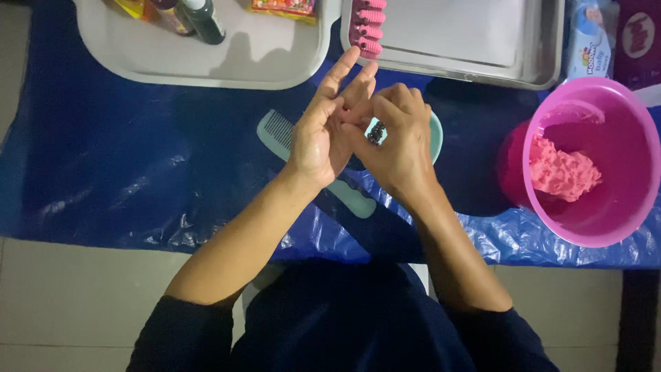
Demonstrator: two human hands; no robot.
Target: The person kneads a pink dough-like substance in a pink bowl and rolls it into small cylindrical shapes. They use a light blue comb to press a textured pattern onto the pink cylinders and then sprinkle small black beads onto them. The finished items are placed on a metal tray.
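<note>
My left hand (pixel 323 127) is held up with the fingers stretched and apart, palm turned toward my right hand. My right hand (pixel 399 138) is curled, its fingertips pressed against the left hand's fingers, with a small dark lump (pixel 376 132) between them. Both hands hover over a small teal bowl (pixel 435 138), mostly hidden beneath them. A teal comb (pixel 279 132) lies on the blue plastic sheet (pixel 103 172) just under the left wrist.
A pink bucket (pixel 620 138) with pink dough (pixel 561 169) stands at the right. A grey tray (pixel 241 65) with bottles and a packet sits at the back left, a metal tray (pixel 537 65) with a pink ridged tool (pixel 367 26) at the back right.
</note>
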